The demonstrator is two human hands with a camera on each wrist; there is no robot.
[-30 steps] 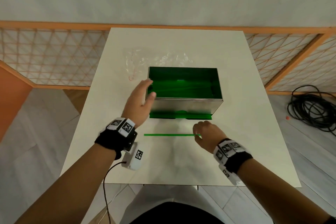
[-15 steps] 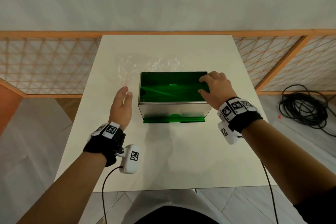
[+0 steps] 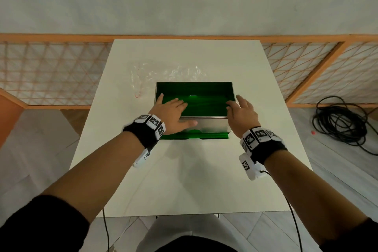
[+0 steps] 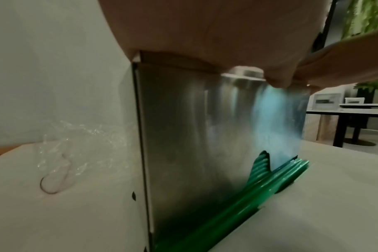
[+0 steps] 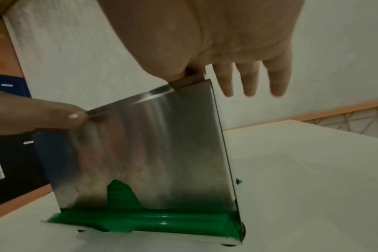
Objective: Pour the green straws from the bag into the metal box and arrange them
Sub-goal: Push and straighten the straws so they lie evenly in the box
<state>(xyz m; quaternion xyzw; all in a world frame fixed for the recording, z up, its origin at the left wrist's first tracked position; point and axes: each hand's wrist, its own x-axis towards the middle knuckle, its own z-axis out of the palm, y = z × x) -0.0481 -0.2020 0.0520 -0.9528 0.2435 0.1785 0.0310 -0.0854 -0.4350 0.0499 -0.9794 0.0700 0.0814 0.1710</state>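
The metal box [image 3: 204, 127] stands mid-table, and its open top shows a bed of green straws [image 3: 206, 104]. More green straws [image 4: 248, 196] stick out of the slot along the foot of its front wall, also in the right wrist view [image 5: 151, 221]. My left hand [image 3: 171, 110] lies over the near left corner, fingers straight into the box and thumb along the front wall. My right hand [image 3: 241, 110] rests on the near right corner, with fingers [image 5: 248, 80] hanging straight beside the right wall. The clear plastic bag [image 3: 163, 73] lies flat behind the box to the left.
A red rubber band [image 3: 138, 94] lies by the bag. The white table [image 3: 184, 180] ends at an orange lattice railing [image 3: 51, 71] at the back and sides. A coil of black cable [image 3: 343, 125] lies on the floor to the right.
A second ago my right hand pinched a single straw on the table in front of the box; that straw has left the table. Both hands have moved onto the box's near corners.
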